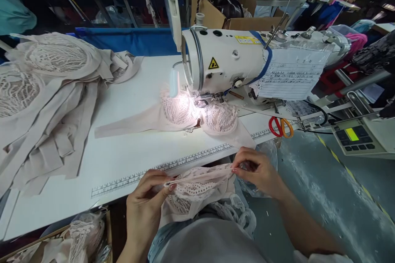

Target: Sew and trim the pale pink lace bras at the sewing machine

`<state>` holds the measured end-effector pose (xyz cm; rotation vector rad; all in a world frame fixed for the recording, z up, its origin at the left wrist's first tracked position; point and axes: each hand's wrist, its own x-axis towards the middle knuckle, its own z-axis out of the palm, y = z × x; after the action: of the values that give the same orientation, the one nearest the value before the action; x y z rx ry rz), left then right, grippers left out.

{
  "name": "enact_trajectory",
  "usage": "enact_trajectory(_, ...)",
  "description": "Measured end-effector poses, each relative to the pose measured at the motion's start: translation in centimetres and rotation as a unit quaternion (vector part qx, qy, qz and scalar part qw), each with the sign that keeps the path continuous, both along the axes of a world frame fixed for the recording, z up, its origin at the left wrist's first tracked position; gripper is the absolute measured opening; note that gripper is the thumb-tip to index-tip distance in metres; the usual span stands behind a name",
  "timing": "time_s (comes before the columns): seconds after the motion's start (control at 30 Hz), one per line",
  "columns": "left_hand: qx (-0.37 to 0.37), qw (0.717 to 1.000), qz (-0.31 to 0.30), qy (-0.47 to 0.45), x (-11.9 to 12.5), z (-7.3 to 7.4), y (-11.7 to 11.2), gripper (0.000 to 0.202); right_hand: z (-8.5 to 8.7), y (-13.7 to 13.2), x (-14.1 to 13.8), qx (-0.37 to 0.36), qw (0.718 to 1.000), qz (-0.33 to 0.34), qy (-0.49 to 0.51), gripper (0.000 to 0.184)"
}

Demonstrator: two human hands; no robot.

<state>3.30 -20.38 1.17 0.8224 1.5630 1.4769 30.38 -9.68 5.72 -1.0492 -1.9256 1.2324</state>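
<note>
Over my lap, in front of the table edge, I hold a pale pink lace bra (197,187) stretched between both hands. My left hand (148,201) pinches its left end between thumb and fingers. At the other end, my right hand (256,170) grips the edge with thumb and fingertips. Beyond them, a second lace bra (220,119) lies on the white table, its middle under the lit needle area of the sewing machine (228,59). One long wing of that bra reaches out to the left.
A pile of pale pink bra pieces (61,90) covers the table's left side. A printed ruler (185,160) runs along the front edge. Scissors (280,126) with red and orange handles lie at the right, near a control panel (354,135). Below left stands a box of lace pieces (83,234).
</note>
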Motion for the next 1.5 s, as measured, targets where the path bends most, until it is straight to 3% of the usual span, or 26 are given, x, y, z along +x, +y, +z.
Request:
enact_trajectory(0.07, -0.002, 0.998, -0.058, -0.017, -0.5, 0.3, 0.1, 0.012, 1.0, 0.7, 0.6, -0.042, 0.998, 0.041, 0.030, 0.020)
enact_trajectory(0.13, -0.018, 0.986, -0.163, -0.026, -0.8, 0.9, 0.4, 0.013, 1.7, 0.9, 0.7, -0.059, 0.993, 0.081, 0.058, 0.019)
enact_trajectory(0.27, 0.014, 0.941, -0.336, 0.039, 0.8, 2.3, 1.3, 0.044, 2.3, -0.1, -1.4, -0.008, 0.991, 0.135, 0.006, 0.009)
enact_trajectory(0.33, 0.058, 0.927, -0.363, 0.069, 2.2, 2.6, 1.7, 0.021, 2.0, -0.9, -2.9, 0.040, 0.986, 0.155, -0.040, 0.010)
enact_trajectory(0.37, 0.074, 0.924, -0.366, 0.078, 2.9, 2.6, 1.9, 0.006, 1.8, -1.3, -3.5, 0.061, 0.984, 0.162, -0.051, 0.011)
enact_trajectory(0.47, 0.092, 0.927, -0.350, 0.096, 4.1, 2.3, 2.1, 0.014, 1.1, -1.6, -4.2, 0.087, 0.981, 0.162, -0.057, 0.010)
enact_trajectory(0.63, 0.068, 0.939, -0.326, 0.084, 3.6, 2.2, 2.4, 0.018, -0.4, -0.7, -2.5, 0.017, 0.991, 0.123, -0.040, 0.032)
enact_trajectory(0.77, 0.047, 0.937, -0.338, 0.076, 3.2, 2.4, 2.4, 0.019, -1.1, -0.1, -1.6, -0.001, 0.988, 0.155, -0.010, 0.028)
enact_trajectory(1.13, 0.072, 0.935, -0.342, 0.064, 3.4, 2.3, 2.7, 0.018, -0.4, 0.5, -1.8, -0.032, 0.983, 0.182, 0.006, 0.017)
enact_trajectory(1.33, 0.011, 0.941, -0.336, -0.038, 3.9, 2.5, 2.7, 0.020, -0.1, 0.3, -1.9, -0.088, 0.987, 0.112, 0.074, 0.018)
enact_trajectory(1.5, -0.007, 0.942, -0.333, -0.048, 4.4, 2.5, 2.6, 0.022, 0.1, -0.3, -2.1, -0.099, 0.991, 0.065, 0.067, 0.020)
